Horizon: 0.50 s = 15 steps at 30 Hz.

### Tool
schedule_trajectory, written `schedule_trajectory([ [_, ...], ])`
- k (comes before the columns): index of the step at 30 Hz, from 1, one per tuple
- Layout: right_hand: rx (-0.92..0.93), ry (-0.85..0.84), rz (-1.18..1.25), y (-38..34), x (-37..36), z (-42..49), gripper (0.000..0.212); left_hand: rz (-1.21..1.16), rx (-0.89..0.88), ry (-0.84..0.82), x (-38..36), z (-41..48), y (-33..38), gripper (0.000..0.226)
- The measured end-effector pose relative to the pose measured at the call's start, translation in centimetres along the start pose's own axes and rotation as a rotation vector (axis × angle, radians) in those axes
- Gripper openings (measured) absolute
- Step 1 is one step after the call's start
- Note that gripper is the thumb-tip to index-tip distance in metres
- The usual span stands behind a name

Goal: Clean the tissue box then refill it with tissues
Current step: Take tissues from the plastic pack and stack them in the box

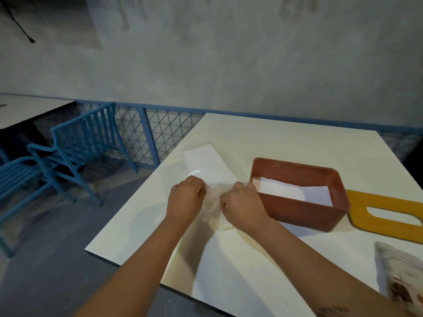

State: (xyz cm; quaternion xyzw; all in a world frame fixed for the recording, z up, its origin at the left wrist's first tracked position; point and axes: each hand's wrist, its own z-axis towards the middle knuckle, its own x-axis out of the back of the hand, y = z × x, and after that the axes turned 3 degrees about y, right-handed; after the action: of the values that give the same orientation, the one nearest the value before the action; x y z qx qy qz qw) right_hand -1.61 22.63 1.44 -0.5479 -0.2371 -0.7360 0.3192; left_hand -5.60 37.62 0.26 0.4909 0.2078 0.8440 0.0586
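While fingers [202, 189] of left hand [186, 199] and right hand [240, 202] pinch its wrapper [214, 199] | tissue pack [204, 160] lies between them

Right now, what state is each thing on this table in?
tissue box: open, lid off, white tissues inside.
lid: lying flat beside the box.
tissue pack: lying in its wrapper.
left hand: gripping the wrapper.
right hand: gripping the wrapper.
cloth: crumpled, untouched.
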Motion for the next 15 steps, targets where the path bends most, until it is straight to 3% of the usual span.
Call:
schedule_trajectory([
  [5,-0.062,0.118,0.048,-1.0,-0.4,1.5,0.017,-0.149,0.105,-0.028,0.5,1.8,-2.0,0.017],
  [15,-0.027,0.314,0.094,-3.0,-2.1,3.7,0.028,-0.415,0.264,-0.155,0.8,4.9,-3.9,0.025],
])
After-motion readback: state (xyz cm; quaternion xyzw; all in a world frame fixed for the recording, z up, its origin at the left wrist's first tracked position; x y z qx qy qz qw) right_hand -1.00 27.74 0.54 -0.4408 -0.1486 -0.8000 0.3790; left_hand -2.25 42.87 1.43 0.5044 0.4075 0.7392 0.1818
